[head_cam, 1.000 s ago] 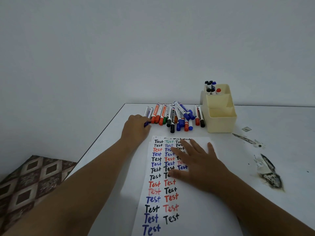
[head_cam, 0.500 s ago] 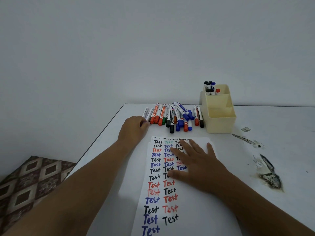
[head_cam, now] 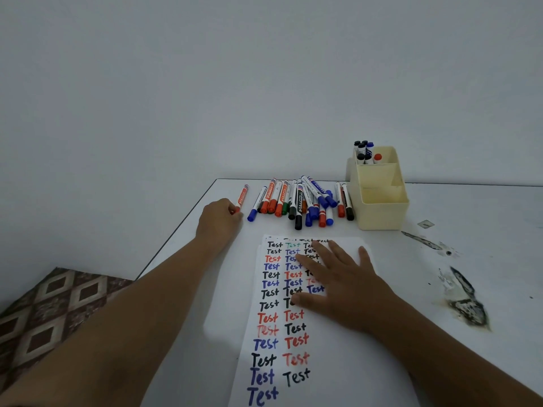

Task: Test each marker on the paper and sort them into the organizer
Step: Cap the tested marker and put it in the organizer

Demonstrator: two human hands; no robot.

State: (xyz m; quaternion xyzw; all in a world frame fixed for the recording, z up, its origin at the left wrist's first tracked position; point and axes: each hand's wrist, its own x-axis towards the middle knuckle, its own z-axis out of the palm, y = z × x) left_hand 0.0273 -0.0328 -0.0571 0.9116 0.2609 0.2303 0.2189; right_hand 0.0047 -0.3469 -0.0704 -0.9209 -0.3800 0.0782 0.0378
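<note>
My left hand [head_cam: 219, 220] pinches the cap end of a red marker [head_cam: 242, 196], which lies apart from the pile near the table's left edge. A pile of red, blue, black and green markers [head_cam: 302, 201] lies at the back of the table. My right hand [head_cam: 338, 282] rests flat, fingers spread, on the white paper [head_cam: 329, 362], which is covered with rows of the word "Test". The cream organizer [head_cam: 382, 207] stands right of the pile, and its rear compartment holds several markers [head_cam: 365, 151].
The white table [head_cam: 470, 289] has dark scuffed patches [head_cam: 464, 304] on the right. Its left edge runs diagonally by my left forearm. A patterned floor [head_cam: 53, 312] lies below on the left. A plain wall stands behind.
My left hand drew a red marker out of the pile's left side and slid it leftward. My right hand stayed on the paper.
</note>
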